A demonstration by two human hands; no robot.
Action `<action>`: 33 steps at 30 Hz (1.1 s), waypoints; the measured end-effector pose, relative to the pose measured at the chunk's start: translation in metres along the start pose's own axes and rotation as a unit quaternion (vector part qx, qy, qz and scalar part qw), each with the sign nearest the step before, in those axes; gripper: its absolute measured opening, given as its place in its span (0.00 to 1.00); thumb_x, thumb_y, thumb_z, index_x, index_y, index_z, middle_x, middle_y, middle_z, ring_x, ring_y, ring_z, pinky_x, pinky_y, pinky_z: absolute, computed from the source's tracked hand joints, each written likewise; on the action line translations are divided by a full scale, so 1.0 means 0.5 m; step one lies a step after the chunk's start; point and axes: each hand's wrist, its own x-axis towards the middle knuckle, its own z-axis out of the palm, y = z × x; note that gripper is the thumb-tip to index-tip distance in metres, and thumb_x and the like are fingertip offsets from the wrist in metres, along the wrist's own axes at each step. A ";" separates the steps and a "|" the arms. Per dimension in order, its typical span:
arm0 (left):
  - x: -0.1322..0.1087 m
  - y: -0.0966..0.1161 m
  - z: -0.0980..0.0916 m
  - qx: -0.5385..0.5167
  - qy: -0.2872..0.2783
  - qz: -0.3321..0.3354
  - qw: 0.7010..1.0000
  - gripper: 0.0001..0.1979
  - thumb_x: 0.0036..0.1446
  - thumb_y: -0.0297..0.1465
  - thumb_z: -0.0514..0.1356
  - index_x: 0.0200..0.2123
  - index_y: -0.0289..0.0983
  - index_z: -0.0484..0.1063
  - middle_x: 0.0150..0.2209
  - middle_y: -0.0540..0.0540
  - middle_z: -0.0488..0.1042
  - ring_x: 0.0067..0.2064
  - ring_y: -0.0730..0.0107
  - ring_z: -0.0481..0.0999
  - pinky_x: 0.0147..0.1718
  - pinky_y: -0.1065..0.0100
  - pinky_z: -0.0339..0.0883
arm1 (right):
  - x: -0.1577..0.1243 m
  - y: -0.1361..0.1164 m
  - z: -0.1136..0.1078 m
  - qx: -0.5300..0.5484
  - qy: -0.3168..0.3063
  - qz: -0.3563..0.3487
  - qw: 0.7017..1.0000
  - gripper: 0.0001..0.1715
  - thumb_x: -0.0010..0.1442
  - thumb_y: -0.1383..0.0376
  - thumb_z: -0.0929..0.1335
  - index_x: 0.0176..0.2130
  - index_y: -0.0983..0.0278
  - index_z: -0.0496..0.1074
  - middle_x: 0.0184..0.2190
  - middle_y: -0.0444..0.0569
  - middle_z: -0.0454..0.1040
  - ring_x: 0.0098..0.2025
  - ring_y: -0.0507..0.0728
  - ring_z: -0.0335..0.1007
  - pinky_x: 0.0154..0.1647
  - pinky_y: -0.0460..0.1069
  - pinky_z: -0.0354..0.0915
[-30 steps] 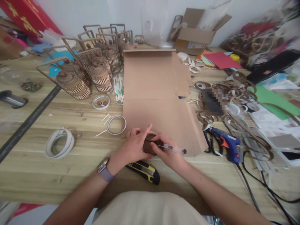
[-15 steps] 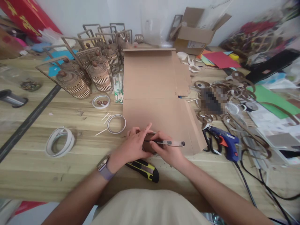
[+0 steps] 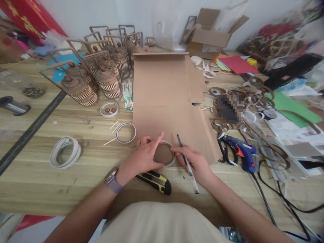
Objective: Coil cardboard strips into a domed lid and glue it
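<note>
A flat sheet of brown cardboard lies on the wooden table. On its near edge rests a white-rimmed ring, brown cardboard showing inside it. My left hand grips the ring's left side, thumb below and fingers above. My right hand holds a pen between its fingers, tip pointing up and away, and its fingertips reach the ring's right edge. A black and yellow utility knife lies just below my left hand.
Lidded woven containers with tall handles stand back left. White rings and short sticks lie left. To the right are black-handled scissors, a blue glue gun with cables, and brown strip coils. An open carton stands behind.
My right hand has moved right, off the ring's middle, and the pen has swung from nearly level to pointing away. The ring's inside is now uncovered. My left hand stays in place.
</note>
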 end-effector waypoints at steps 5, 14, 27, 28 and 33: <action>-0.005 -0.002 0.009 0.008 0.016 0.005 1.000 0.54 0.50 0.38 0.67 0.70 0.45 0.35 0.63 0.48 0.67 0.56 0.47 0.59 0.52 0.53 0.52 | -0.019 0.022 0.018 -0.027 -0.020 -0.023 0.999 0.13 0.63 0.69 0.66 0.46 0.57 0.72 0.42 0.52 0.79 0.45 0.60 0.76 0.44 0.55 0.73; -0.010 0.004 0.012 0.011 0.016 -0.008 1.000 0.54 0.50 0.43 0.69 0.70 0.46 0.38 0.63 0.46 0.67 0.57 0.45 0.59 0.53 0.50 0.52 | -0.019 0.027 0.022 -0.043 -0.025 -0.049 0.998 0.12 0.63 0.70 0.65 0.45 0.57 0.72 0.44 0.53 0.78 0.46 0.60 0.74 0.44 0.55 0.72; -0.003 0.004 0.015 -0.013 0.007 -0.031 0.999 0.58 0.48 0.40 0.71 0.71 0.46 0.34 0.64 0.48 0.66 0.55 0.46 0.59 0.54 0.50 0.53 | 0.015 -0.016 0.015 0.135 0.039 0.135 0.981 0.12 0.65 0.61 0.63 0.39 0.61 0.75 0.35 0.48 0.78 0.37 0.57 0.75 0.39 0.51 0.71; -0.002 0.004 0.015 -0.012 0.005 -0.032 0.999 0.58 0.48 0.40 0.70 0.71 0.46 0.34 0.64 0.47 0.66 0.56 0.46 0.59 0.54 0.50 0.53 | 0.018 -0.016 0.024 0.145 0.035 0.139 0.979 0.10 0.63 0.62 0.64 0.39 0.61 0.74 0.35 0.48 0.78 0.36 0.56 0.75 0.38 0.50 0.71; 0.000 0.005 0.013 -0.017 0.000 -0.035 0.999 0.57 0.48 0.41 0.70 0.71 0.46 0.36 0.63 0.45 0.67 0.57 0.46 0.59 0.55 0.49 0.52 | 0.030 -0.017 0.060 0.123 0.035 0.100 0.987 0.05 0.60 0.64 0.66 0.37 0.60 0.73 0.33 0.47 0.78 0.38 0.58 0.75 0.40 0.52 0.71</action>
